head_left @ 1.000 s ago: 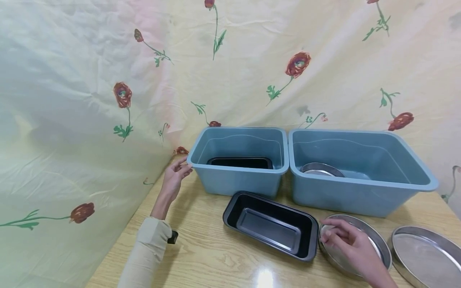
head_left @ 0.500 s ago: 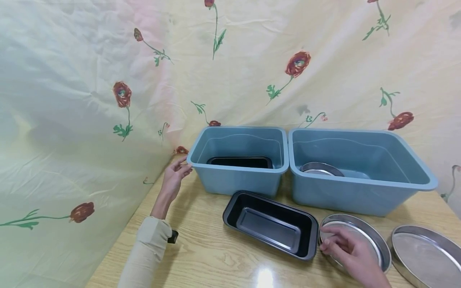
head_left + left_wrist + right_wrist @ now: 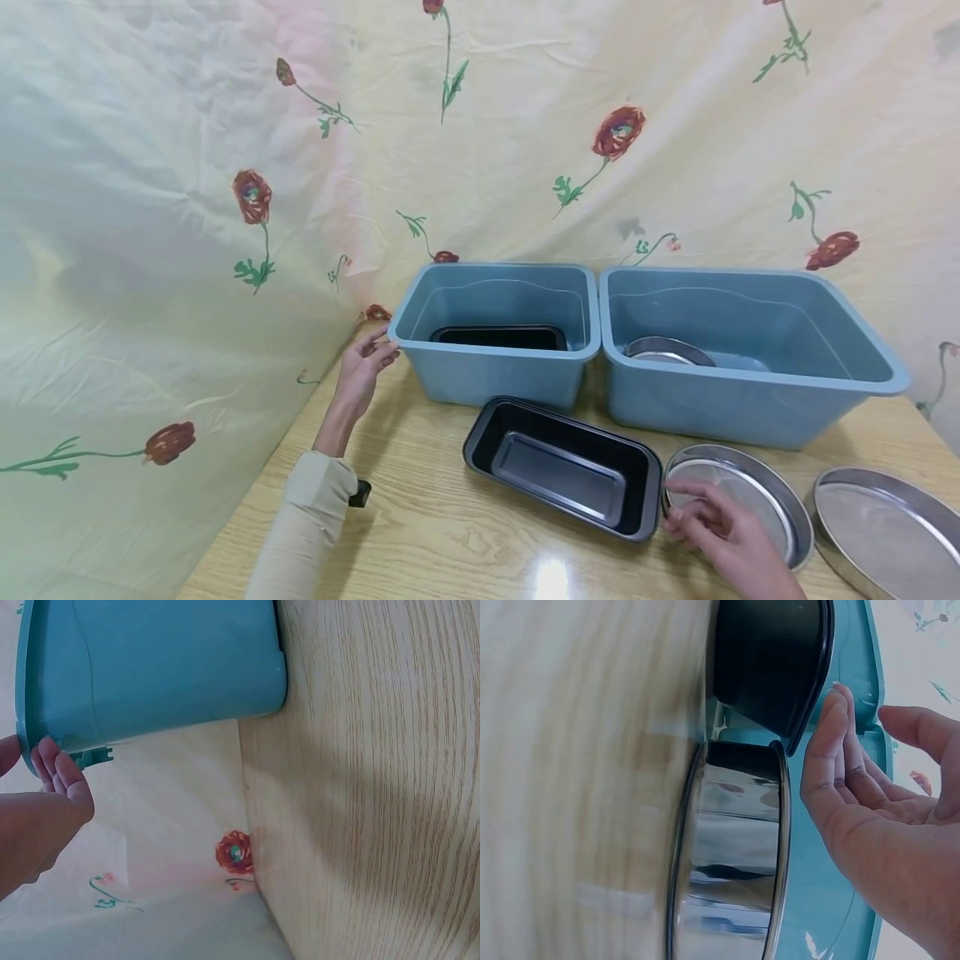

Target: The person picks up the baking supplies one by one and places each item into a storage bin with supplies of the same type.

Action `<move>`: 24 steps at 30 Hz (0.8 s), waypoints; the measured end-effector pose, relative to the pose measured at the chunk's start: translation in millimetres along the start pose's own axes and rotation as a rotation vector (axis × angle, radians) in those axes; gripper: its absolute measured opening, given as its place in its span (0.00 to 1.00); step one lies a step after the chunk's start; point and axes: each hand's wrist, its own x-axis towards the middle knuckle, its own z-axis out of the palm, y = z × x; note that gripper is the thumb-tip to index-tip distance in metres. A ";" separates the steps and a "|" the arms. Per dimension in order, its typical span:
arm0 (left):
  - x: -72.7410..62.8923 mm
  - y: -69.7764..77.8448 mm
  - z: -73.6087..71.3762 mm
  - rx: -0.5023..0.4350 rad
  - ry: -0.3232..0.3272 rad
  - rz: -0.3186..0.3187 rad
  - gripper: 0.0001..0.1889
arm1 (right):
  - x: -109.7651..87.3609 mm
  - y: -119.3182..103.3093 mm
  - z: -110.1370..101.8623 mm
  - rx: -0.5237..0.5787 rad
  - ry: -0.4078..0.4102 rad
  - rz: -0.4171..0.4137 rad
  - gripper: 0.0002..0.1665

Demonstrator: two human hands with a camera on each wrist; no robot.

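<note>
My left hand [image 3: 360,373] pinches the left corner of a blue plastic bin [image 3: 491,379]. In the left wrist view, the thumb and fingers [image 3: 69,776] lie on either side of the bin's rim. My right hand [image 3: 727,533] hovers over a round metal cake pan [image 3: 780,500], next to the end of a black loaf pan [image 3: 562,475]. Its fingers are loosely bent with the thumb apart, and nothing is held. The right wrist view has the hand [image 3: 877,817] apart from the shiny side of the round pan [image 3: 735,840] and close to the black pan [image 3: 769,660].
Another black pan [image 3: 498,336] lies inside the left bin. A second blue bin [image 3: 720,408] stands to its right with a round pan [image 3: 667,348] in it. A larger round pan [image 3: 892,525] lies at the right on the wooden table [image 3: 420,517]. Floral cloth [image 3: 510,167] hangs behind.
My right hand has shifted slightly down toward me over the round pan, its fingers still loosely bent. The left hand stays at the bin's rim, and the pans have not moved.
</note>
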 end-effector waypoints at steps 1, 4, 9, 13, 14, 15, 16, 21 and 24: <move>-0.2 0.2 0.0 -0.001 0.004 -0.003 0.24 | -0.1 -0.1 0.3 0.002 -0.003 0.013 0.25; -0.1 0.5 0.3 0.003 0.016 -0.006 0.24 | -0.8 1.3 3.2 0.004 0.009 0.027 0.25; 0.0 0.4 1.1 -0.012 0.020 -0.007 0.24 | -1.8 5.2 7.1 0.013 0.006 0.000 0.25; 0.3 -0.6 0.7 -0.028 0.017 0.000 0.24 | -2.4 7.4 8.6 0.037 -0.020 -0.021 0.25; 0.5 -0.9 0.5 -0.027 0.015 0.002 0.24 | -2.5 7.7 8.9 0.039 -0.024 -0.028 0.25; 0.6 -1.1 0.3 -0.024 0.014 0.004 0.24 | -2.7 7.8 9.2 0.042 -0.026 -0.025 0.25; 0.8 -1.4 0.0 -0.020 0.010 0.006 0.24 | -2.8 7.8 9.5 0.043 -0.026 -0.023 0.26; 0.9 -1.5 0.0 -0.012 0.010 0.005 0.24 | -3.6 6.2 12.7 0.031 0.008 0.010 0.26; 1.2 -1.4 0.0 -0.014 0.014 0.004 0.24 | -4.8 6.3 14.6 0.033 0.022 0.001 0.26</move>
